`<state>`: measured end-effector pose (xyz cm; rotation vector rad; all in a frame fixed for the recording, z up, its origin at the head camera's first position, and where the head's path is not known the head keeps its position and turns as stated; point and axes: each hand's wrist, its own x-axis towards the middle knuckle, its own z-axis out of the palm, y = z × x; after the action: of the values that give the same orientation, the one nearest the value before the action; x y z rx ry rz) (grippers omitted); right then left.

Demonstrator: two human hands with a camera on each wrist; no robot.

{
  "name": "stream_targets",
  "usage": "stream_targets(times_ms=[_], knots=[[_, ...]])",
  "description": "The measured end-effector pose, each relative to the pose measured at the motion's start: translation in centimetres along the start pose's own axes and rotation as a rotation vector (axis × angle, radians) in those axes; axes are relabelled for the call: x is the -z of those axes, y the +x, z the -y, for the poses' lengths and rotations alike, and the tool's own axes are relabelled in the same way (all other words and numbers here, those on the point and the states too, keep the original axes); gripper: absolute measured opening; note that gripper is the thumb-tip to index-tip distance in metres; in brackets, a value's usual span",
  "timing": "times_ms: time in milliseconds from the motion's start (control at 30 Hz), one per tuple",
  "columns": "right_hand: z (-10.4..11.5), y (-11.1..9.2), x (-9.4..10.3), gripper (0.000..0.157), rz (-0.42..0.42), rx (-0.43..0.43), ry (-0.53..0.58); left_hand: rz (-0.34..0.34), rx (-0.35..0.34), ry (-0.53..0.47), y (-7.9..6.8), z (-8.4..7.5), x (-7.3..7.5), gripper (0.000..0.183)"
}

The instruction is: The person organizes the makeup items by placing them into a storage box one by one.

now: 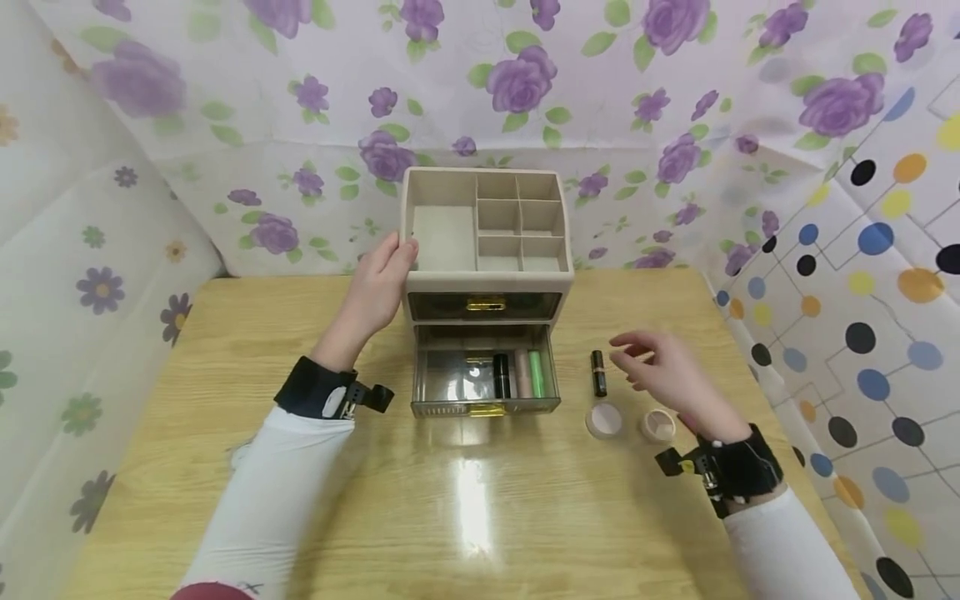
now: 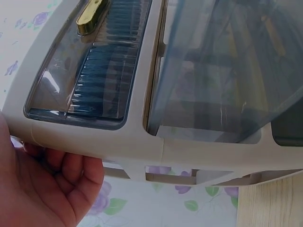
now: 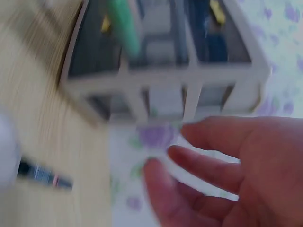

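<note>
From here I see the left hand (image 1: 378,287) gripping the organizer (image 1: 487,282) by its left side, thumb at the top rim; it stands on the table (image 1: 390,508), lower drawer (image 1: 442,409) pulled out. The right hand (image 1: 667,373) hovers beside a black tube (image 1: 598,375); through blur, I judge its fingers spread, slightly bent.

This seems a home: floral drapes (image 1: 522,81), cosmetics (image 1: 604,420).

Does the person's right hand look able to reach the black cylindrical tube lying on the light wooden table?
Probably yes: the right hand, with relaxed fingers and holding nothing, is just beside the black cylindrical tube, and nothing visible stands between them.
</note>
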<state>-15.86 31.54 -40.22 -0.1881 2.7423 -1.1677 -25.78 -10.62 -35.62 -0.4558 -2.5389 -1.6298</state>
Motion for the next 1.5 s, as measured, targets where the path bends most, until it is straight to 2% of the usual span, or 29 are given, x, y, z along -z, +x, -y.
stream_targets(times_ms=[233, 333, 467, 667, 867, 967, 1200, 1500], knots=[[-5.6, -2.3, 3.0, 0.046, 0.065, -0.102, -0.236, -0.004, -0.023, -0.017, 0.1, 0.0, 0.0, 0.044], [-7.7, -3.2, 3.9, 0.046, 0.088, -0.162, -0.286, 0.004, -0.018, -0.020, 0.1, -0.1, -0.1, 0.045], [-9.3, -3.8, 4.2, 0.051, 0.115, -0.239, -0.326, -0.007, -0.020, -0.017, 0.0, -0.2, -0.1, 0.044], [-10.4, -3.9, 3.7, 0.061, 0.151, -0.298, -0.308, -0.026, -0.028, -0.016, 0.0, -0.2, 0.1, 0.043], [-10.9, -4.1, 3.3, 0.074, 0.140, -0.307, -0.295, -0.037, -0.032, -0.026, 0.2, -0.1, 0.1, 0.044], [-11.2, -4.5, 3.3, 0.077, 0.142, -0.312, -0.280, -0.021, -0.028, -0.038, 0.0, -0.1, 0.0, 0.043], [-11.8, -5.1, 3.0, 0.065, 0.136, -0.348, -0.241, -0.004, -0.043, -0.043, 0.1, -0.2, -0.1, 0.042], [-12.0, -4.9, 3.0, 0.061, 0.134, -0.351, -0.235, 0.002, -0.028, -0.057, 0.0, 0.1, -0.1, 0.044]])
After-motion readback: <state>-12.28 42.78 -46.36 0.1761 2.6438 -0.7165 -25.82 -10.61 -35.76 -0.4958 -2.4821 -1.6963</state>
